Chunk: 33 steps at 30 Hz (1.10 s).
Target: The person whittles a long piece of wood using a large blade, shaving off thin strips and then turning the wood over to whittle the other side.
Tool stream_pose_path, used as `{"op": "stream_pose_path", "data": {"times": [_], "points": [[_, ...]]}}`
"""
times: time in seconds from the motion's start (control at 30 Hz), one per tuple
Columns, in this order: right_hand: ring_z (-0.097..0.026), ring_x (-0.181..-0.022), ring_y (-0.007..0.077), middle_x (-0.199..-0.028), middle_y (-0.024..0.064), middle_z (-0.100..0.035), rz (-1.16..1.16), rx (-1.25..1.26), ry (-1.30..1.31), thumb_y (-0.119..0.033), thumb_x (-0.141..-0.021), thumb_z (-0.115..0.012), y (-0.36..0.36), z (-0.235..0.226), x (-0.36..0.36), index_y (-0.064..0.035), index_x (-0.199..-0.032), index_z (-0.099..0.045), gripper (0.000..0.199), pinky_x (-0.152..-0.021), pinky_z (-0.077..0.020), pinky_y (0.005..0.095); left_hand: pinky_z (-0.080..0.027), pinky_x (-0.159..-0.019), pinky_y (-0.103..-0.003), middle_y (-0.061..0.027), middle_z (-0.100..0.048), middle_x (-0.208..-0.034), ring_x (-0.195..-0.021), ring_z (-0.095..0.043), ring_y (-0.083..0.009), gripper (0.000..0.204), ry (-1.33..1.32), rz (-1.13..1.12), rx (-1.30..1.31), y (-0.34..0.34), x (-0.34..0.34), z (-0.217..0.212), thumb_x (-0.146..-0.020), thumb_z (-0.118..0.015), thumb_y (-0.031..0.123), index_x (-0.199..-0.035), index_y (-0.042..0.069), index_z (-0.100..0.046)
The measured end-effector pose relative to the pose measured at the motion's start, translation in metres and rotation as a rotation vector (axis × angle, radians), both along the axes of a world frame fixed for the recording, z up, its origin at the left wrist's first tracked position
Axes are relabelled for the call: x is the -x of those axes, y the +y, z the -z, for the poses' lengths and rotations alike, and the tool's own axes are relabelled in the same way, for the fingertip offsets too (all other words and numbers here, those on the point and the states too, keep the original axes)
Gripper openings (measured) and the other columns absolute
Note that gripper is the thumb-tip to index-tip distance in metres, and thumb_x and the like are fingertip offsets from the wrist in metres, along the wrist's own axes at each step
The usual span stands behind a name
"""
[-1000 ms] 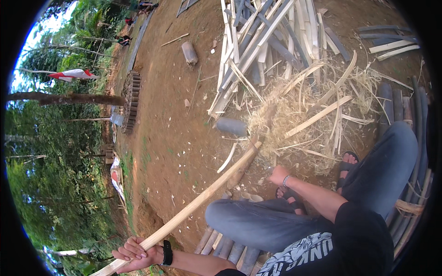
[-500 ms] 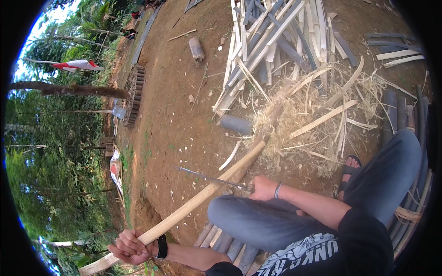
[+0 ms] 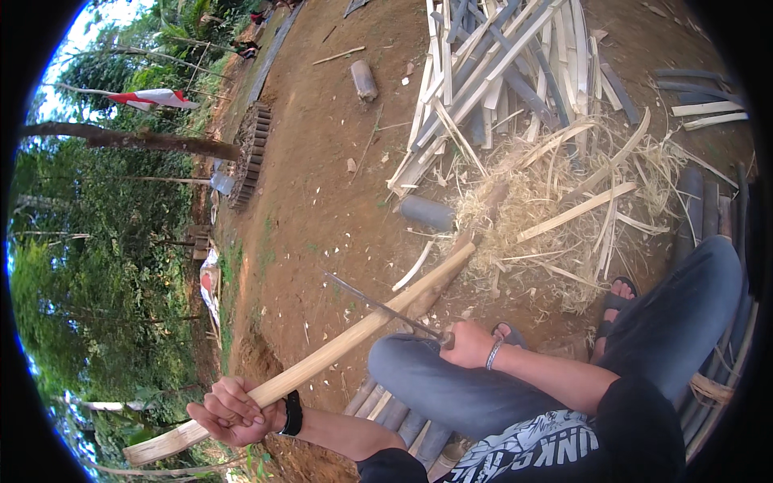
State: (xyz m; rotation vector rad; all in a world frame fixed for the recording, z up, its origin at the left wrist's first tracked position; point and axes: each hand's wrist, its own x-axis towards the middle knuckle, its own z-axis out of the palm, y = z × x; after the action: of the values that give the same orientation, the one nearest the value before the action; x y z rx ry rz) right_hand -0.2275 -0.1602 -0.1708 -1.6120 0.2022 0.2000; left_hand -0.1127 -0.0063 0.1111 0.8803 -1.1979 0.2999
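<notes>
My left hand (image 3: 229, 412) is closed around the near end of a long pale bamboo slat (image 3: 346, 342) that slants up and right to a heap of shavings. My right hand (image 3: 467, 344) grips the handle of a long dark-bladed knife (image 3: 378, 304). Its blade lies across the slat, pointing up and left. Both hands sit above my bent knees in blue-grey trousers (image 3: 451, 386). A dark band circles my left wrist and a thin bracelet my right.
A stack of split bamboo strips (image 3: 499, 72) lies ahead on bare brown earth. Pale shavings (image 3: 555, 209) and a short dark tube (image 3: 427, 213) lie beside it. More bamboo poles (image 3: 394, 410) lie under my legs. Trees and a slope stand on the left.
My right hand has lifted from the slat's far part and brought the knife up across the slat. My left hand has slid slightly up along the slat's near end.
</notes>
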Motion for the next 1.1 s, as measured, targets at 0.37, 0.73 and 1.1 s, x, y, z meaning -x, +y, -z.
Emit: {"op": "stream_pose_path", "data": {"times": [0.37, 0.73, 1.1], "points": [[-0.064, -0.065, 0.0386, -0.065, 0.0268, -0.06, 0.113, 0.009, 0.054, -0.022, -0.068, -0.065, 0.014, -0.006, 0.018, 0.0084, -0.073, -0.062, 0.031, -0.064, -0.0516, 0.042, -0.03, -0.026, -0.015, 0.0034, -0.035, -0.043, -0.028, -0.039, -0.0045, 0.028, 0.002, 0.054, 0.031, -0.017, 0.022, 0.004, -0.093, -0.049, 0.012, -0.07, 0.01, -0.034], [-0.064, -0.068, 0.0421, -0.065, 0.0306, -0.058, 0.242, -0.005, -0.063, -0.02, -0.066, -0.067, 0.031, -0.02, 0.035, 0.0139, -0.07, -0.059, 0.035, -0.066, -0.0519, 0.0427, -0.031, -0.026, -0.013, 0.003, -0.037, -0.044, -0.028, -0.039, -0.0039, 0.028, -0.022, 0.088, 0.01, -0.015, 0.035, 0.007, -0.093, -0.049, 0.014, -0.07, 0.01, -0.034], [-0.064, -0.063, 0.0361, -0.065, 0.025, -0.061, 0.139, -0.098, -0.046, -0.021, -0.066, -0.066, 0.037, -0.006, 0.03, 0.0072, -0.072, -0.061, 0.029, -0.063, -0.0509, 0.0408, -0.033, -0.027, -0.014, 0.002, -0.039, -0.045, -0.028, -0.039, -0.0037, 0.029, -0.032, 0.104, 0.028, 0.0, 0.027, 0.011, -0.094, -0.045, 0.011, -0.068, 0.009, -0.032]]}}
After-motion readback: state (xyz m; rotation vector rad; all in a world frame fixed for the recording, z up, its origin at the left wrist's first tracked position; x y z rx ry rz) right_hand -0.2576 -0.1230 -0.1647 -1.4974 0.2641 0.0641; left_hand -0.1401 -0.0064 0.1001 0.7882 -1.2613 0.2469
